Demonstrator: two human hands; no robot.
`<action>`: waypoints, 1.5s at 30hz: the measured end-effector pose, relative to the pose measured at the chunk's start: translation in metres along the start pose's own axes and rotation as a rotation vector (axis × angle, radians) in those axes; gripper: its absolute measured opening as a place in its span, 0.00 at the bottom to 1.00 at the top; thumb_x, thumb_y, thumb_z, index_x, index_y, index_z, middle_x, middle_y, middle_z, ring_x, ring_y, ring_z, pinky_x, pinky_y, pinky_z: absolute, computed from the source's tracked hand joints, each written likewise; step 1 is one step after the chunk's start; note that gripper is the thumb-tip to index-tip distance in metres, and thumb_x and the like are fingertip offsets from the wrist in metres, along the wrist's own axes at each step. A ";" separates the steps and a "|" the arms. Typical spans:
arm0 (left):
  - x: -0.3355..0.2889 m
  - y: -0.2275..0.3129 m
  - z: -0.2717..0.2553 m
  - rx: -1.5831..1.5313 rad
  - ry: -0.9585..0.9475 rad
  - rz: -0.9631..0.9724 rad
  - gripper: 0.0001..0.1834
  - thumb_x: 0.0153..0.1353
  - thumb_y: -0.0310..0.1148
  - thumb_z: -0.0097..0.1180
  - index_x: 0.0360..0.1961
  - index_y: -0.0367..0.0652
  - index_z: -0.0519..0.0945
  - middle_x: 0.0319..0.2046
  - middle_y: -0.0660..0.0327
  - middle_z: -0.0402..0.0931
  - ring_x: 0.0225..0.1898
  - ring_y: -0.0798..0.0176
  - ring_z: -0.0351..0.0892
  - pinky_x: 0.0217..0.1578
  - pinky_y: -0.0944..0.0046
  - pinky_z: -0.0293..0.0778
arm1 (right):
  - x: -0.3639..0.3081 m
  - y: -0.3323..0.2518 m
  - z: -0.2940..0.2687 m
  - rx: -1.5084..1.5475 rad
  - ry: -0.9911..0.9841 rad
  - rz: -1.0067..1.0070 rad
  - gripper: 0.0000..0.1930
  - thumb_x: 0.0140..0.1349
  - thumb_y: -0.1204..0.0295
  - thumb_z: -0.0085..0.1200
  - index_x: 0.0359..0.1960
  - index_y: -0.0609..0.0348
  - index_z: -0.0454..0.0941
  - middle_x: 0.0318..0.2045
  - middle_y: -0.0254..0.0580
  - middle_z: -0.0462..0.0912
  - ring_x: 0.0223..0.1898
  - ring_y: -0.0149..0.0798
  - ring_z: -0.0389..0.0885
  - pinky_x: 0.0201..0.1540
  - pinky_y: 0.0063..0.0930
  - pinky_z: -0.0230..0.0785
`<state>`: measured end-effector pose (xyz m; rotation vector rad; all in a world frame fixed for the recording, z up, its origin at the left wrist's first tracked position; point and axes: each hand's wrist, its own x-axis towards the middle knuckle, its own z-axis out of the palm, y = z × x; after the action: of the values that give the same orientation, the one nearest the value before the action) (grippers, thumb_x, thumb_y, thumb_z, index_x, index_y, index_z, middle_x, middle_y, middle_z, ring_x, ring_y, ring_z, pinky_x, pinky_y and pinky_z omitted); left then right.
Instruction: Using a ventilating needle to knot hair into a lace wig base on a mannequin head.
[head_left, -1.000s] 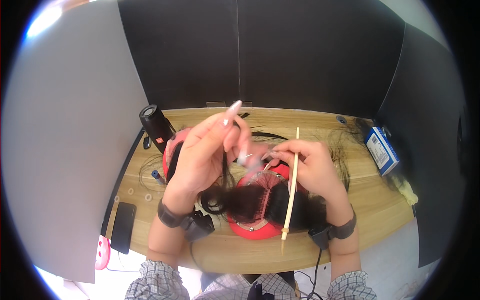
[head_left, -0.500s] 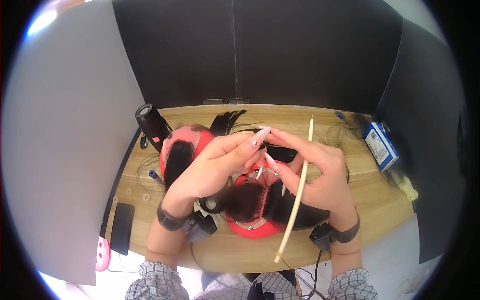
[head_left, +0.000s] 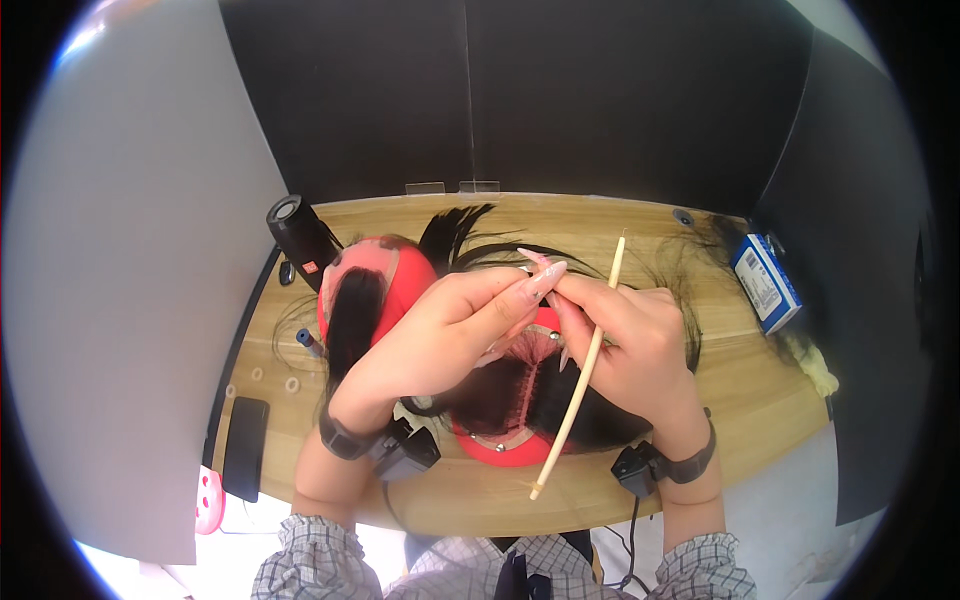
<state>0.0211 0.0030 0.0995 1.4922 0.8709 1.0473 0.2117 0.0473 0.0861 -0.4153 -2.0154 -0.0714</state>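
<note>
My left hand [head_left: 455, 325] is closed, its thumb and fingertips pinched together over a red wig block [head_left: 500, 452]. Whatever lies between them is hidden. Against those fingertips rests my right hand [head_left: 640, 335], also closed. It holds a ventilating needle [head_left: 575, 410], whose long cream handle slants across the hand with the fine tip pointing away from me. On the block below sits a wig cap with black hair [head_left: 490, 400] parted to both sides along a pinkish parting strip [head_left: 528, 385]. Metal pins stud the cap's edge.
Another red wig block [head_left: 408, 285] with black hair stands left. A black cylindrical speaker [head_left: 300, 238], a blue-capped small tube [head_left: 308, 340] and a dark flat case [head_left: 245, 448] line the left side. At right are a blue-white box [head_left: 766, 285] and loose hair. Dark panels [head_left: 630, 100] enclose the table.
Both hands have shifted slightly, and their fingertips have come closer together. The ventilating needle has swung a little, its handle end moving left and away from me.
</note>
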 end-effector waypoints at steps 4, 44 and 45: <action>-0.001 0.012 0.007 -0.074 0.043 -0.029 0.16 0.73 0.37 0.44 0.31 0.38 0.76 0.17 0.71 0.63 0.17 0.79 0.61 0.19 0.76 0.58 | 0.002 0.002 0.001 0.099 -0.035 0.063 0.13 0.53 0.80 0.61 0.42 0.60 0.82 0.17 0.41 0.78 0.16 0.36 0.78 0.19 0.27 0.67; -0.021 -0.097 0.045 0.846 0.015 0.961 0.14 0.52 0.27 0.60 0.17 0.38 0.67 0.17 0.63 0.56 0.18 0.65 0.65 0.57 0.42 0.72 | -0.035 0.035 0.018 1.258 -0.363 0.864 0.06 0.66 0.75 0.51 0.35 0.67 0.74 0.26 0.41 0.79 0.17 0.23 0.73 0.20 0.15 0.64; -0.021 -0.097 0.045 0.855 0.000 0.949 0.14 0.52 0.27 0.61 0.18 0.37 0.68 0.17 0.63 0.57 0.18 0.65 0.65 0.57 0.42 0.73 | -0.037 0.037 0.017 1.297 -0.364 0.884 0.06 0.68 0.76 0.50 0.37 0.67 0.74 0.26 0.41 0.81 0.18 0.21 0.73 0.20 0.14 0.65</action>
<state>0.0569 -0.0160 -0.0017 2.7824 0.6071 1.4051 0.2239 0.0758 0.0409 -0.4108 -1.6039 1.8250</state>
